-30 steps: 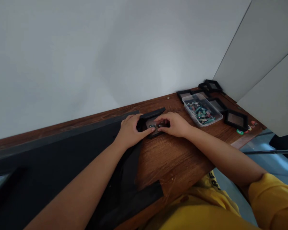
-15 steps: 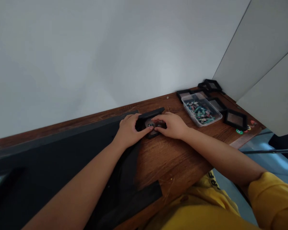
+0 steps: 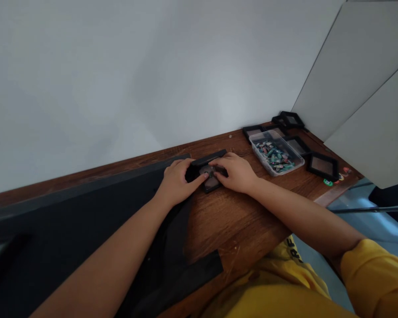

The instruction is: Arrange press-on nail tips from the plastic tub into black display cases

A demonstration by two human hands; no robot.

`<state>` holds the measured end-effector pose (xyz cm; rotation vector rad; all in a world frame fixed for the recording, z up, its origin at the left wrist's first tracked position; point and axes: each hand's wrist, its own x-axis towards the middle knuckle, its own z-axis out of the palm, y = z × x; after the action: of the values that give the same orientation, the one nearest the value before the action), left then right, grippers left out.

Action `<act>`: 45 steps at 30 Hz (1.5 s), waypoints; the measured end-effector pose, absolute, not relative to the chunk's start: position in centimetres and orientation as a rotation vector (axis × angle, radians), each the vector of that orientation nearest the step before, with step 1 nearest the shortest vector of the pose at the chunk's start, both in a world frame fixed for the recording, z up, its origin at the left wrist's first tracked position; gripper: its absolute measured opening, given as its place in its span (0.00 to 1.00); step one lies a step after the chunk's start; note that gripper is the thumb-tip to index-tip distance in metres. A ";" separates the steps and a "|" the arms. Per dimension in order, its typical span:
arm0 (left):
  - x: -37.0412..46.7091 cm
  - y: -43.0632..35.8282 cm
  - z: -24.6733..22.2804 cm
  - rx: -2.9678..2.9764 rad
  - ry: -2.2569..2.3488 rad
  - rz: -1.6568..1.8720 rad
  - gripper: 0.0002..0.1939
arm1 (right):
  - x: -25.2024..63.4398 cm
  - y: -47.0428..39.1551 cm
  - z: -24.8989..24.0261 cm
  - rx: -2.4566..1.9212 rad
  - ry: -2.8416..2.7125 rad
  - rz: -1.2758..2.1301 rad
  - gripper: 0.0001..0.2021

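A small black frame (image 3: pixel 209 185) lies between my hands on the wooden table, with a raised black edge along its far side. My left hand (image 3: pixel 177 181) rests at its left side, fingers at the far edge and thumb stretched over the frame's middle. My right hand (image 3: pixel 237 172) comes from the right with thumb and index finger curved toward a small dark round piece (image 3: pixel 207 170) inside the frame. The fingertips touch or nearly touch this piece; its details are too small to tell.
A clear plastic box (image 3: pixel 277 152) of small green and pink pieces stands to the right. Several black frames (image 3: pixel 322 166) lie around it, with small coloured pieces (image 3: pixel 328 182) near the table's right edge. Black sheet material (image 3: pixel 86 225) covers the left side, against a white wall.
My right fingertips have shifted slightly, and more of the frame's inside shows between my thumbs. My left hand has hardly moved. The view has turned slightly.
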<state>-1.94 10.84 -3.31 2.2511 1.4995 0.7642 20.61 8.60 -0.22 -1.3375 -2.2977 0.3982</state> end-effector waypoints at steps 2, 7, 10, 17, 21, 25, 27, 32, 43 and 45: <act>-1.9 10.8 -3.3 2.243 1.500 0.776 0.24 | 20.9 8.6 -0.1 -1.304 -2.281 0.417 0.17; -1.9 10.7 -3.1 2.231 1.505 0.790 0.21 | 22.6 8.4 0.7 -1.256 -2.266 0.455 0.18; -1.9 10.7 -3.0 2.239 1.503 0.778 0.21 | 23.3 8.5 0.9 -1.298 -2.270 0.467 0.18; -1.7 10.5 -2.6 2.236 1.505 0.747 0.23 | 22.3 8.9 0.2 -1.353 -2.277 0.493 0.16; -1.8 10.5 -2.7 2.250 1.493 0.756 0.23 | 22.0 9.1 0.0 -1.324 -2.268 0.474 0.14; -1.8 10.6 -3.0 2.263 1.535 0.734 0.28 | 21.9 9.0 -0.2 -1.306 -2.241 0.478 0.15; -1.8 10.6 -3.2 2.269 1.553 0.715 0.31 | 21.8 8.9 -0.3 -1.316 -2.231 0.479 0.16; -1.8 10.6 -3.2 2.284 1.553 0.692 0.32 | 21.5 8.9 -0.3 -1.348 -2.219 0.483 0.15; -1.4 10.5 -3.1 2.276 1.605 0.706 0.30 | 21.6 10.0 -1.3 -1.232 -2.121 0.702 0.19; -1.1 10.4 -3.1 2.272 1.637 0.711 0.28 | 21.6 10.1 -1.4 -1.215 -2.095 0.746 0.19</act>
<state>-1.12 10.41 -3.11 2.2720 1.6366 0.7108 21.55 10.13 -1.36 -1.2147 -2.0950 0.7462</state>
